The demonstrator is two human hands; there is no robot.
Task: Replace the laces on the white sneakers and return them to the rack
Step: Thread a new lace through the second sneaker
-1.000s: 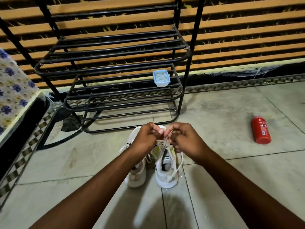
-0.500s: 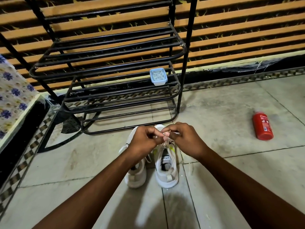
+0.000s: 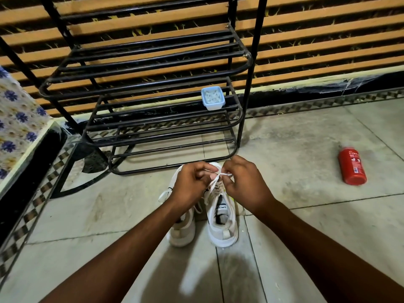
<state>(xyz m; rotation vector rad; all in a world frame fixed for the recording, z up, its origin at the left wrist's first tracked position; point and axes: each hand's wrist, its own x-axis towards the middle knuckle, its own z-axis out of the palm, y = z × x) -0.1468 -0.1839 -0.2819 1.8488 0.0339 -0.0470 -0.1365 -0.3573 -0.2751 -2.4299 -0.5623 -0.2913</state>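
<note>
The hands, left (image 3: pixel 189 185) and right (image 3: pixel 247 185), pinch a lace (image 3: pixel 219 175) above sneakers (image 3: pixel 223 228) on tiled floor (image 3: pixel 310 221).

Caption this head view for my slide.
Left hand and right hand pinch a white lace over a sneaker by the rack.

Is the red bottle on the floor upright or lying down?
Lying down: the red bottle rests on its side on the floor, its long body flat against the tiles.

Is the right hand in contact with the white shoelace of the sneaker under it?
Touching. The head view shows the right hand pinching the thin white shoelace between its fingertips, above the white sneaker.
</note>
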